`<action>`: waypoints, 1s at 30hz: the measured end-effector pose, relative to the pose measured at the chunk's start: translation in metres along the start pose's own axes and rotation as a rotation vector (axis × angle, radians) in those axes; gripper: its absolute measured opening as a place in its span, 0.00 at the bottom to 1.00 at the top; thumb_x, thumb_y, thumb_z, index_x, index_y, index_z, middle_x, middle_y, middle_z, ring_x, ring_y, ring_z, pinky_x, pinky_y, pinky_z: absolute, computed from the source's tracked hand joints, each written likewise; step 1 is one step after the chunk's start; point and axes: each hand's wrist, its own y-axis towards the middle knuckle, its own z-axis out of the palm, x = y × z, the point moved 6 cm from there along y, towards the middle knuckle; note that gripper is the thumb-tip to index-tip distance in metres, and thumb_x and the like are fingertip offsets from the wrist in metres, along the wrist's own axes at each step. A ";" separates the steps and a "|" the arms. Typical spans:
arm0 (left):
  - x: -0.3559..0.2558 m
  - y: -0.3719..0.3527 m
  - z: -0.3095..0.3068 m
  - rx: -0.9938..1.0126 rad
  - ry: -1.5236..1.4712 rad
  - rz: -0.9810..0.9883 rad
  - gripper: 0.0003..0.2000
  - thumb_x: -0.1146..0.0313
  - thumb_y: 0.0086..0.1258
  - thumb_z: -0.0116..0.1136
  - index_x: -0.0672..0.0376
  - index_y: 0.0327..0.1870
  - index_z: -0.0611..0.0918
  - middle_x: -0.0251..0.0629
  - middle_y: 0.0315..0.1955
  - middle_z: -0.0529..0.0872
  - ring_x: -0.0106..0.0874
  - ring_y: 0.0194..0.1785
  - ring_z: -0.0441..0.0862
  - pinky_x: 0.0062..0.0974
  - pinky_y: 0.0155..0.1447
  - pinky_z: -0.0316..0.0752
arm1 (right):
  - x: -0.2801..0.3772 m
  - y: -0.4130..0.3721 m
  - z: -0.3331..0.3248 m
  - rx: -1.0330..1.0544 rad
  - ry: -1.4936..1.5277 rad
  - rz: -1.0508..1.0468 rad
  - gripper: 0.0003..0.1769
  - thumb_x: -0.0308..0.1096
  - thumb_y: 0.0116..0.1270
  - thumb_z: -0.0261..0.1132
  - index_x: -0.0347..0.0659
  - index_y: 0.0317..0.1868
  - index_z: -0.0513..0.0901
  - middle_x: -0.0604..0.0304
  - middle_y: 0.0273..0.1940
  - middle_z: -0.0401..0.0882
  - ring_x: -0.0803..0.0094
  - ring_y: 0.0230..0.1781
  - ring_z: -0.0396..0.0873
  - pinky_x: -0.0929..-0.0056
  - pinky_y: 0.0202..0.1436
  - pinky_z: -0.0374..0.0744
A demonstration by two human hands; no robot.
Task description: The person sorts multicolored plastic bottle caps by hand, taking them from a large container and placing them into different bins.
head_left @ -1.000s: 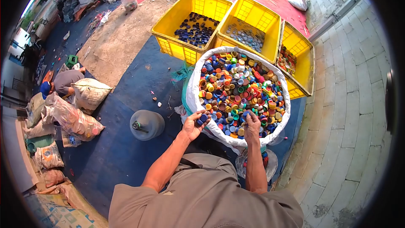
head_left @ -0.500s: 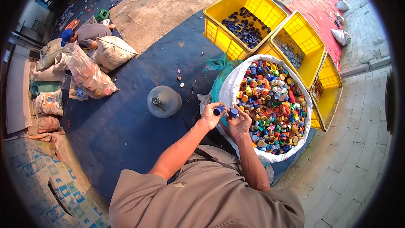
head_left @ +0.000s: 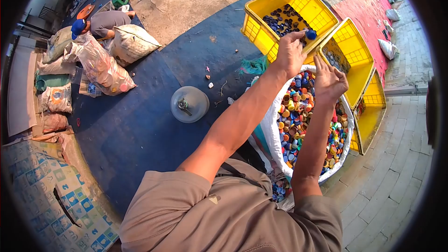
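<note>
My left hand (head_left: 290, 56) is stretched forward over the near edge of the yellow crate that holds dark blue caps (head_left: 287, 21). A blue bottle cap (head_left: 311, 34) shows at its fingertips, and the fingers are closed around its near side. My right hand (head_left: 330, 80) is raised over the far side of a white-rimmed sack (head_left: 275, 147), near the second crate. Its fingers are stretched and apart, with nothing visible in them. Many mixed coloured bottle caps (head_left: 291, 126) fill the sack, partly hidden by my right forearm.
Yellow crates (head_left: 357, 46) stand in a row beyond the sack; the second holds pale caps. A large clear water jug (head_left: 190, 104) stands on the blue ground sheet (head_left: 140, 135). At the left, a person in a blue cap (head_left: 109, 23) bends among full sacks (head_left: 133, 44).
Both hands have moved from the sack's near rim forward and right, toward the crates. My right hand has opened and its blue cap is gone from it. The view has shifted slightly.
</note>
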 end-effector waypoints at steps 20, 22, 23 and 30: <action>0.118 -0.204 -0.221 -0.284 0.624 -0.592 0.15 0.63 0.68 0.60 0.59 0.50 0.75 0.34 0.42 0.79 0.25 0.42 0.79 0.25 0.49 0.76 | 0.023 -0.194 -0.233 -0.462 -0.601 -0.123 0.34 0.24 0.54 0.53 0.38 0.65 0.62 0.46 0.59 0.68 0.54 0.52 0.76 0.60 0.52 0.76; 0.124 -0.206 -0.218 -0.268 0.737 -0.590 0.15 0.64 0.68 0.61 0.59 0.50 0.75 0.33 0.40 0.80 0.23 0.40 0.79 0.23 0.46 0.76 | 0.032 -0.208 -0.238 -0.539 -0.619 -0.139 0.34 0.24 0.54 0.55 0.37 0.64 0.62 0.46 0.58 0.69 0.55 0.52 0.76 0.60 0.51 0.76; 0.126 -0.205 -0.217 -0.261 0.796 -0.574 0.14 0.64 0.68 0.61 0.60 0.50 0.76 0.32 0.39 0.80 0.22 0.39 0.79 0.22 0.45 0.76 | 0.036 -0.213 -0.241 -0.572 -0.634 -0.141 0.33 0.24 0.54 0.55 0.36 0.64 0.63 0.46 0.58 0.69 0.56 0.52 0.76 0.61 0.50 0.76; 0.138 -0.185 -0.210 -0.195 1.229 -0.232 0.15 0.72 0.61 0.67 0.66 0.47 0.78 0.31 0.29 0.85 0.16 0.32 0.77 0.14 0.37 0.71 | 0.077 -0.256 -0.281 -0.650 -0.785 -0.190 0.25 0.23 0.58 0.57 0.37 0.58 0.70 0.56 0.48 0.78 0.69 0.41 0.80 0.71 0.38 0.80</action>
